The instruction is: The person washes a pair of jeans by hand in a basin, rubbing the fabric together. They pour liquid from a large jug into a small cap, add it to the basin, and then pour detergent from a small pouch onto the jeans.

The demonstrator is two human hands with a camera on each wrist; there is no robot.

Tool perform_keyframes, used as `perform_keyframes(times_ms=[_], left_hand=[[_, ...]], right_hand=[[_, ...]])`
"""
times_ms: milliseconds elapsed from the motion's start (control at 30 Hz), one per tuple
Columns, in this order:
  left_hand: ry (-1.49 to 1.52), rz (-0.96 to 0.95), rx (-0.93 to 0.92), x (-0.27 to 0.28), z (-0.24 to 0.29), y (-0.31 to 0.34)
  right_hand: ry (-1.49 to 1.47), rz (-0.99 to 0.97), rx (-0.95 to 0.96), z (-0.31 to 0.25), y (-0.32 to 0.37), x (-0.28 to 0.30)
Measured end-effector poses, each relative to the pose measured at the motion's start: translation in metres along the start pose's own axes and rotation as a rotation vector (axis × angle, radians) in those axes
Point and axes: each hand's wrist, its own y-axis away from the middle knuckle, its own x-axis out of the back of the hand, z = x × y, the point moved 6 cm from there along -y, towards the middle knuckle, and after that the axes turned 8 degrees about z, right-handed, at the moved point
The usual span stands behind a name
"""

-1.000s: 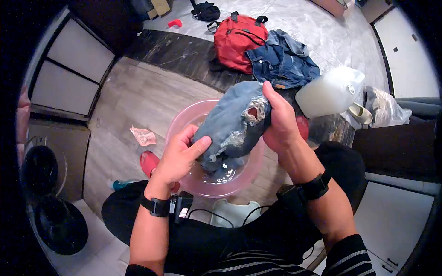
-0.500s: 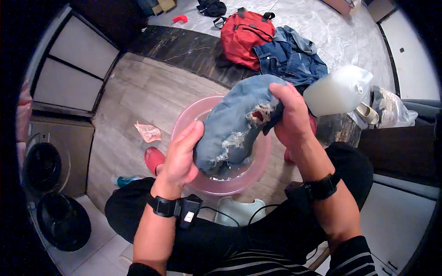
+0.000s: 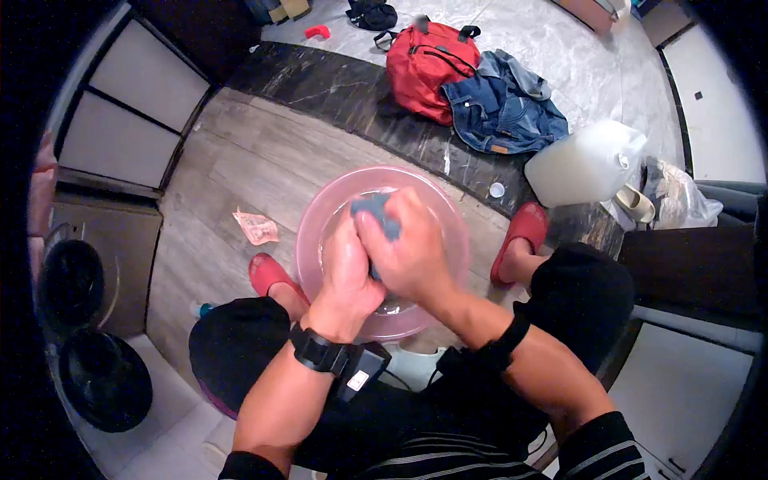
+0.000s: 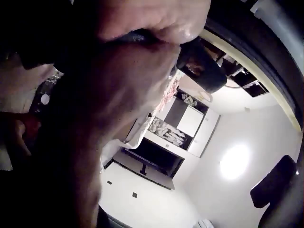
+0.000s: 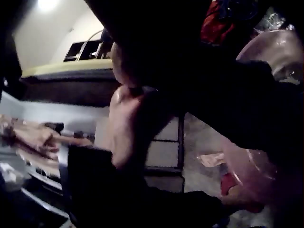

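In the head view both hands are pressed together around a wet, bunched-up piece of blue denim (image 3: 382,213), over a pink basin (image 3: 307,240) with water in it. My left hand (image 3: 346,260) grips it from the left side. The right hand (image 3: 412,248) curls round it from the right, close against the left. Only a small part of the cloth shows between the fingers and above them. In the left wrist view the hands are dark and close to the lens, with the cloth mostly hidden. The right wrist view shows a hand (image 5: 127,121) in shadow, the basin at its right.
Feet in red slippers (image 3: 524,236) flank the basin, and a white stool (image 3: 412,366) is behind it. On the dark stone step stand a red bag (image 3: 432,68), a denim garment (image 3: 508,108) and a whitish jug (image 3: 584,164). A pink paper (image 3: 258,228) lies on the floor.
The denim, earlier spread between the hands with its frayed holes showing, is now squeezed into a small bundle. Both hands have come together and moved over the basin's middle.
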Motion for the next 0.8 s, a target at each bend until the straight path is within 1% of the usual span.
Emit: perform_keyframes(times_ms=[100,133,167,233,267,367,400,433,500,533,633,667,767,800], left_hand=[[-0.060,-0.040,0.134,-0.004,-0.017,0.000],[-0.066,-0.055,0.132,-0.004,-0.017,-0.001],[-0.052,-0.107,0.142,-0.004,-0.014,-0.001],[-0.028,-0.206,0.167,-0.009,0.000,0.006],[-0.016,-0.274,0.153,-0.014,0.009,0.008],[0.034,-0.129,0.083,0.013,0.014,-0.014],[0.104,-0.277,0.163,0.007,0.011,-0.008],[0.075,-0.241,0.128,0.007,0.009,-0.010],[0.019,-0.159,0.066,0.006,0.001,-0.007],[-0.015,-0.149,0.094,0.004,-0.001,-0.004],[-0.132,-0.139,0.176,-0.008,-0.006,0.007],[-0.065,-0.187,0.210,-0.014,-0.008,0.011],[-0.028,-0.303,0.209,-0.004,0.004,0.008],[-0.018,-0.347,0.160,-0.013,0.015,0.012]], right_hand=[[-0.256,-0.005,-0.557,0.054,-0.024,-0.007],[-0.346,-0.057,-0.652,0.063,-0.021,-0.012],[-0.512,-0.040,-0.682,0.070,-0.019,-0.014],[-0.849,0.000,-0.742,0.062,-0.017,-0.012],[-0.866,-0.018,-0.704,0.057,-0.016,-0.007],[-0.333,-0.064,-0.045,0.004,0.002,0.007],[-0.012,0.048,0.275,-0.016,0.014,-0.001],[-0.008,0.033,0.243,-0.011,0.015,-0.003],[-0.001,-0.003,0.167,-0.005,0.011,-0.007],[0.014,0.033,0.077,-0.004,0.000,-0.007],[0.082,-0.035,-0.309,0.024,-0.030,0.004],[-0.166,0.033,-0.458,0.043,-0.028,0.000],[-1.011,-0.101,-0.886,0.059,-0.015,-0.019],[-1.104,-0.109,-0.862,0.061,-0.014,-0.024]])
